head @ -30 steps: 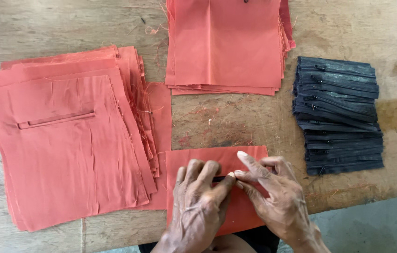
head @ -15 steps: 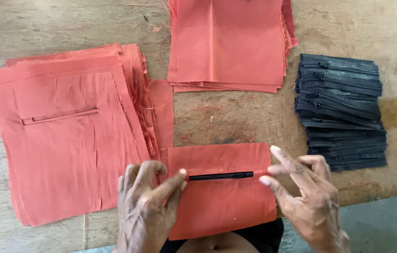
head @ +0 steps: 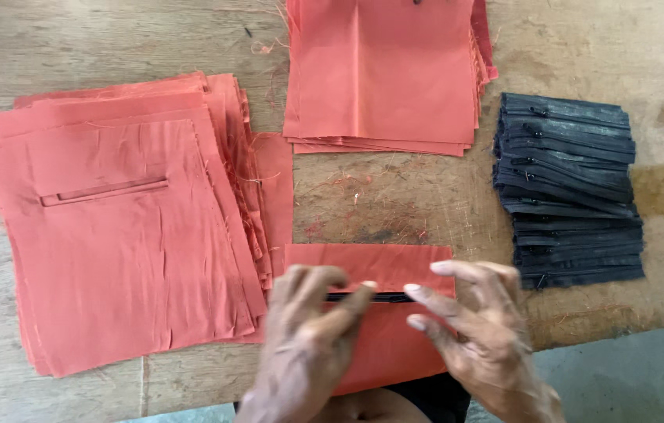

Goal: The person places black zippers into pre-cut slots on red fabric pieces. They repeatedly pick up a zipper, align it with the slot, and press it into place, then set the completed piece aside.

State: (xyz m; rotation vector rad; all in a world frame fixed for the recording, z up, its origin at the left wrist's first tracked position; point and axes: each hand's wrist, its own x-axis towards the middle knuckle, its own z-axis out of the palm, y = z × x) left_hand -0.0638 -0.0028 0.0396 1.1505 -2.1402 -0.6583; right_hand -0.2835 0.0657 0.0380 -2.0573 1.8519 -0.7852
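Here the left hand (head: pixel 308 337) and right hand (head: pixel 481 337) press down, fingers spread and slightly curled, on a small orange fabric piece (head: pixel 379 270) at the near edge of the wooden table (head: pixel 73 39). Between the fingertips runs a dark zipper (head: pixel 375 297) across the piece; the hands are blurred, so whether either one pinches it is hard to tell. Just left lies a stack of orange panels (head: pixel 120 235), the top one already showing a finished slot. A second orange stack (head: pixel 387 70) sits farther off, and a pile of dark zippers (head: pixel 571 188) waits at the right, so plenty seems left.
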